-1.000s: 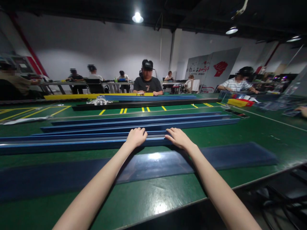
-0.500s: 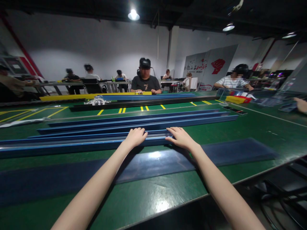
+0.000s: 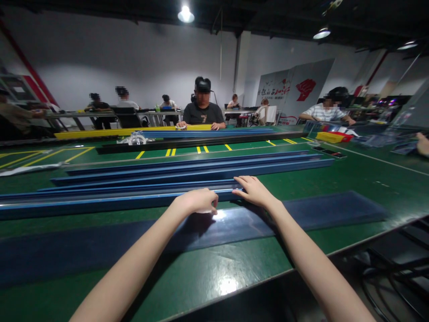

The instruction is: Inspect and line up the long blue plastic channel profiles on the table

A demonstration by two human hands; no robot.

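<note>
A long blue channel strip lies across the table in front of me. My right hand grips it near its right end, fingers over the far edge and thumb on the near side. My left hand hovers just on the near side of this strip, above a flat clear bluish plastic sheet. Its fingers are curled together. A whitish bit shows beneath the left palm, too indistinct to name. More blue channel strips lie just beyond, roughly parallel.
The green table has a straight near edge. Farther back lie a black strip, a yellow strip, a clear plastic bundle and a phone. A co-worker sits opposite; a yellow-and-red tray stands right.
My left hand has come off the channel strip and moved right and toward me, with its fingers now curled. My right hand stays on the strip.
</note>
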